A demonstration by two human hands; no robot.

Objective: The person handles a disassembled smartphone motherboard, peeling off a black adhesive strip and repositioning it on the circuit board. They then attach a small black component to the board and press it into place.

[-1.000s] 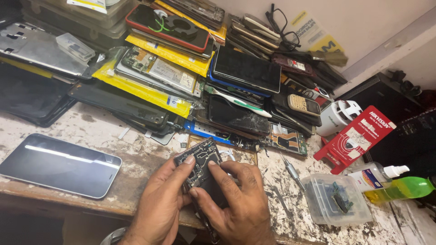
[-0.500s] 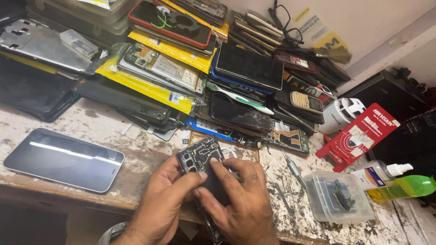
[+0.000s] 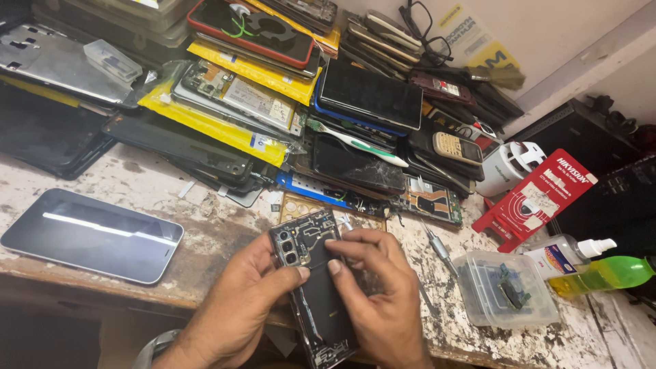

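Holding the open phone (image 3: 316,287) closer now, my left hand (image 3: 236,311) pinches its side while my right hand (image 3: 379,294) presses fingertips on top.

Opened phone (image 3: 311,273): right flank covered by right hand (image 3: 379,294), left edge by left hand (image 3: 256,290); small internal parts too fine to tell. Both forearms cut off at bottom edge. Phone pile (image 3: 273,89): lower units buried under upper ones, top row cut by upper edge. Dark tablet (image 3: 41,133): cut at left edge. Clear box (image 3: 506,290): contents indistinct. Green bottle (image 3: 601,273): its base hidden behind a white spray bottle (image 3: 570,254).
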